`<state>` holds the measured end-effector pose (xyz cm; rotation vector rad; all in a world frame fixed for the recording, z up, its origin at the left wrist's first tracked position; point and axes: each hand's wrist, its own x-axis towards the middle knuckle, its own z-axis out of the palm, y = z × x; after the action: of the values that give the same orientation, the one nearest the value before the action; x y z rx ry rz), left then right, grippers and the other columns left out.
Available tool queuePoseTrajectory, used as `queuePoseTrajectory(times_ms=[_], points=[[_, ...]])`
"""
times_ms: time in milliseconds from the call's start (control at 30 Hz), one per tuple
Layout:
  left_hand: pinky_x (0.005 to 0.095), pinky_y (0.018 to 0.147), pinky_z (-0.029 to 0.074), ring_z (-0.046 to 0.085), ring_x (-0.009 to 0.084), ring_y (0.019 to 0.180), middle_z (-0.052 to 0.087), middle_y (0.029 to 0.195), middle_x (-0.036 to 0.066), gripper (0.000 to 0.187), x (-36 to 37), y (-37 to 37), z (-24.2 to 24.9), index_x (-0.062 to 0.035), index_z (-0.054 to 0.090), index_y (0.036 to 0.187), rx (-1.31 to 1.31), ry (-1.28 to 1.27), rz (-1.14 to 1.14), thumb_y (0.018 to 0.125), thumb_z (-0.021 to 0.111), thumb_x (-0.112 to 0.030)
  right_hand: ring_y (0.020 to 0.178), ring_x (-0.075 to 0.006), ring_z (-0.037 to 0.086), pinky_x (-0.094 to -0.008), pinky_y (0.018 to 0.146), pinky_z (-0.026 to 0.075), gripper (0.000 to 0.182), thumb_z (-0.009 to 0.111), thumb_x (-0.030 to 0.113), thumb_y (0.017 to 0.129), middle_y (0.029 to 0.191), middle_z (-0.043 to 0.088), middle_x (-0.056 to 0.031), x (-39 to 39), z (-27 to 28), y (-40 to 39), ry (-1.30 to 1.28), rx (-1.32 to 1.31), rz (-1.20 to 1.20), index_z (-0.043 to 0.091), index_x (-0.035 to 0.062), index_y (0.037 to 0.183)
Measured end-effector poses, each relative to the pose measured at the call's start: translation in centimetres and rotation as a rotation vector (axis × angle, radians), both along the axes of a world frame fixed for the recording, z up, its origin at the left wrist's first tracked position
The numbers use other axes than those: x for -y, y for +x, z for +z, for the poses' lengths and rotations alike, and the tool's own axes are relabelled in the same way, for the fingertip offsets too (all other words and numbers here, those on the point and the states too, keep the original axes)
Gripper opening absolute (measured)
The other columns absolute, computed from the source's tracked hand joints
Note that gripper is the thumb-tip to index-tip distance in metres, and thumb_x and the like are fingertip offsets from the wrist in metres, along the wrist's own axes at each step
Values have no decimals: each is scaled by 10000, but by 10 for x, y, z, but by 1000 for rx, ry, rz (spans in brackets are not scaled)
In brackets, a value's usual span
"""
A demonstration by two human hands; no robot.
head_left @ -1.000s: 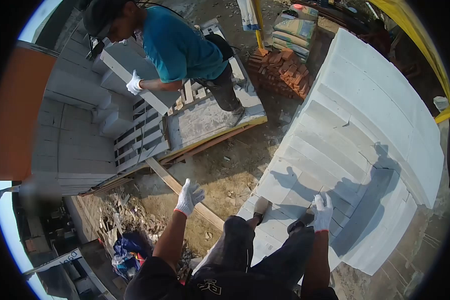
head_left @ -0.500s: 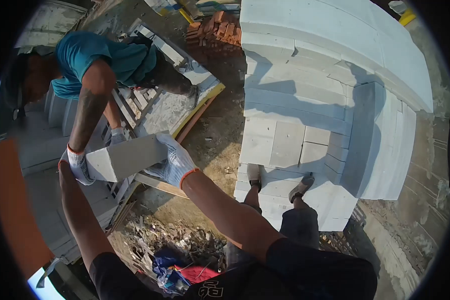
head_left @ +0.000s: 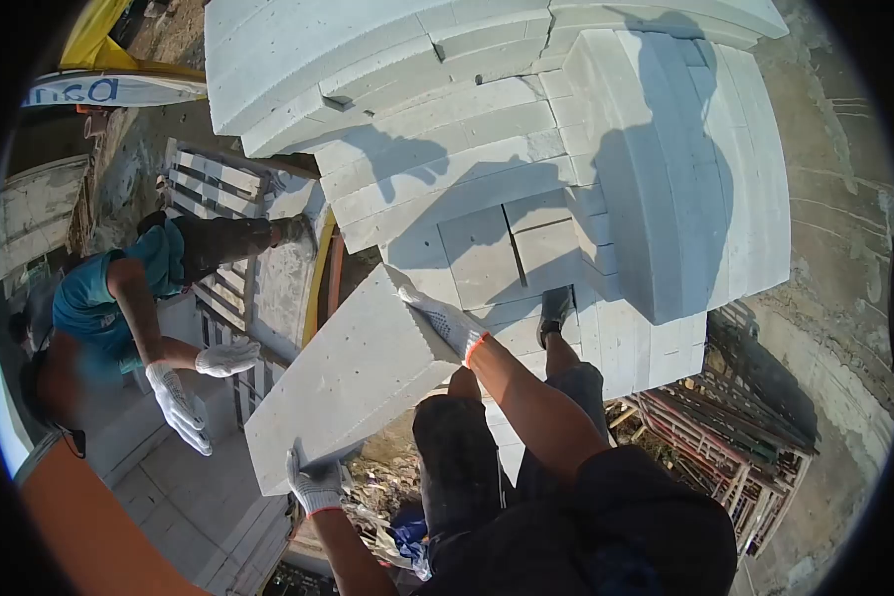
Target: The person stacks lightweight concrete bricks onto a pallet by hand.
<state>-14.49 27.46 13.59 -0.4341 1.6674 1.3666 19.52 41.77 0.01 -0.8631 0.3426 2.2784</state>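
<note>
A large pale aerated concrete block point(head_left: 348, 363) is held up in front of my body, tilted, with one end toward the stacked blocks. My left hand point(head_left: 315, 485), in a white knit glove with an orange cuff, grips its lower edge near the left end. My right hand point(head_left: 445, 320), gloved the same way, holds the opposite end near the upper corner, fingers over the edge. The block partly hides the fingers of my left hand. A co-worker's two gloved hands point(head_left: 177, 405) are apart from the block, to its left, with fingers stretched out.
Pale blocks point(head_left: 507, 129) are stacked in steps ahead and to the right, and my foot point(head_left: 556, 310) stands on them. At left, a co-worker in a teal shirt point(head_left: 94, 303) leans beside a slatted pallet point(head_left: 214, 187). Metal frames point(head_left: 730, 447) lie below at right.
The block has moved away from the co-worker and toward me, held in both my hands. The co-worker has let go of it. My view has swung to the right over the stack.
</note>
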Motion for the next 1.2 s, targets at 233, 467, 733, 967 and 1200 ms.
queuePoseTrajectory(times_ms=[233, 467, 733, 967, 1200], points=[[457, 785, 546, 620, 282, 909, 644, 1033, 66, 375, -59, 162, -203, -115, 581, 1128, 168, -310, -249, 786, 703, -209, 945, -189, 628, -316, 844, 506, 409, 575, 403, 942, 1052, 651, -53, 93, -143, 195, -225, 399, -304, 610, 66, 1172], [394, 693, 552, 617, 226, 819, 626, 942, 62, 360, -188, 250, -332, -103, 595, 1079, 155, -309, -433, 805, 738, -288, 1162, -330, 477, -445, 983, 411, 612, 559, 494, 900, 1276, 472, -142, 40, -157, 236, -365, 262, -792, 452, 44, 1300], [357, 789, 555, 629, 228, 956, 604, 1168, 116, 495, -171, 301, -310, -47, 457, 1338, 448, -140, -714, 922, 641, -241, 1420, -437, 204, -540, 1151, 210, 975, 508, 632, 890, 1544, 140, -271, 41, -172, 176, -246, 332, -574, 73, 30, 1521], [251, 623, 488, 610, 142, 856, 595, 1206, 137, 656, -62, 206, -312, 19, 354, 1430, 97, -222, -1495, 883, 680, -137, 1451, -444, 4, -561, 1156, 98, 1197, 569, 791, 728, 1565, 26, -263, -30, -208, 138, -473, 192, -888, 27, 91, 1535], [324, 559, 503, 606, 199, 734, 603, 1115, 141, 668, 69, 8, -243, 34, 347, 1423, 181, -528, -987, 874, 686, -140, 1103, -311, 499, -460, 939, 402, 870, 581, 679, 814, 1289, 456, -180, 78, -167, 130, -242, 848, -7, 403, 52, 1390]])
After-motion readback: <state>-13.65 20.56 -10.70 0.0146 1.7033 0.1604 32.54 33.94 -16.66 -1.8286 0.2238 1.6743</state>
